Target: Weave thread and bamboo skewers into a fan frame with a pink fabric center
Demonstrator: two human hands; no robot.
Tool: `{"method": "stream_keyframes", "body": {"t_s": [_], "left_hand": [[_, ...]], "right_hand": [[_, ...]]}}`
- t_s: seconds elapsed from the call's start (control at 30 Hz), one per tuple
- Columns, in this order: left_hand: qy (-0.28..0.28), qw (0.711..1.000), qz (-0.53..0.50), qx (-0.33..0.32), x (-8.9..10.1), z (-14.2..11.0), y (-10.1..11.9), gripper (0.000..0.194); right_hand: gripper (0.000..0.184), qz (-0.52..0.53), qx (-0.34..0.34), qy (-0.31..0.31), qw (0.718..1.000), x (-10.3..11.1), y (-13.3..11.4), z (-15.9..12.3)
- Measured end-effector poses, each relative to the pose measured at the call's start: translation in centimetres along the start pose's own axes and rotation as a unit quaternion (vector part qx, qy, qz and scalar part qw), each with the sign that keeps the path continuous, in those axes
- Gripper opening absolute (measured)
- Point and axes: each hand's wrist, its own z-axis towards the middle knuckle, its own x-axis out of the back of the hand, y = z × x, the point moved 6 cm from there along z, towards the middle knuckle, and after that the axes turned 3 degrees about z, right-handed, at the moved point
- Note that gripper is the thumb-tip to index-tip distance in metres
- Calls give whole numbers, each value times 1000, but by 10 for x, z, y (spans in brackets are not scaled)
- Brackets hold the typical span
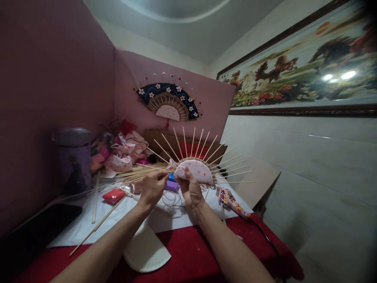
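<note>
My right hand [191, 189] is closed on a half-round fan piece [196, 171], its thumb pressed on the pink, red-spotted face. Thin wooden sticks [193, 142] spread outward from the curved edge, where a band of tan cord [214, 179] runs between them. My left hand [153, 189] pinches at the left end of the fan, close to the lowest stick on that side; what lies between its fingertips is too small to make out. Loops of pale cord [172, 201] lie on the table below the hands.
A purple tumbler [73, 159], pink cloth [132, 147] and a bundle of loose sticks [137, 173] are behind to the left. Red [114, 195] and purple [172, 186] packets lie nearer. A flowered glue gun [234, 203] sits right. A decorated fan [167, 98] hangs behind.
</note>
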Motion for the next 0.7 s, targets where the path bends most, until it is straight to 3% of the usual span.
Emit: {"method": "stream_keyframes", "body": {"t_s": [0.27, 0.5, 0.7], "left_hand": [[-13, 995, -62, -72, -10, -10, 4, 21], [-4, 996, -52, -70, -10, -13, 6, 23], [18, 995, -94, -19, -11, -9, -1, 18]], "right_hand": [[14, -13, -41, -80, 996, -7, 0, -6], [25, -42, -43, -96, 994, -4, 3, -4], [32, -36, -42, -104, 993, -4, 6, -3]]}}
